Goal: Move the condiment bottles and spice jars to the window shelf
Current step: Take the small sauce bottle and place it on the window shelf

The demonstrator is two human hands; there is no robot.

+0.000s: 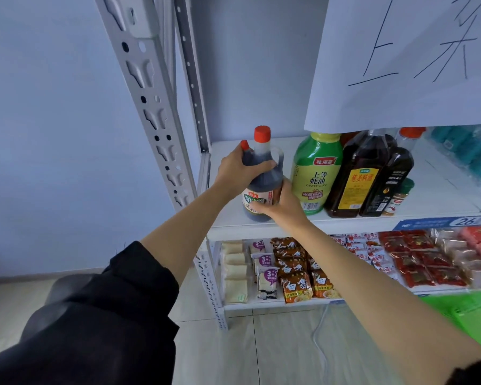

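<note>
1. Head view, the only view: both arms reach forward to a white metal shelf (pixel 442 190), whose perforated upright (pixel 150 87) runs from 11 o'clock down toward the centre.
2. The left hand (pixel 235 169) curls round the shoulder of a dark vinegar bottle (pixel 261 187) with a red cap, its thumb across the front below the neck. A second, smaller red cap (pixel 244 145) peeps above the knuckles; what it belongs to cannot be told.
3. The right hand (pixel 282 205) is clamped on the same bottle lower down, fingers wrapped over the label at the bottle's 4 o'clock side.
4. The vinegar bottle stands upright at the left end of the shelf board, its base on or just above the board; which cannot be told.
5. Just beside it, at its 3 o'clock, stands a green oyster sauce bottle (pixel 315 173).
6. Further toward 3 o'clock come a large brown cooking wine bottle (pixel 358 176) with a yellow label, then a black bottle (pixel 389 184), touching each other.
7. A small spice jar (pixel 399 198) with a green lid sits at the black bottle's 4 o'clock.
8. A white paper sign (pixel 400 65) with hand-drawn strokes hangs at 1 o'clock, covering the tops of the bottles.
9. On the lower shelf, toward 5 o'clock, lie instant noodle packets (pixel 296 284) and red snack packs (pixel 417 262).
10. A black sleeve (pixel 109 315) covers the left upper arm at 7 o'clock.
</note>
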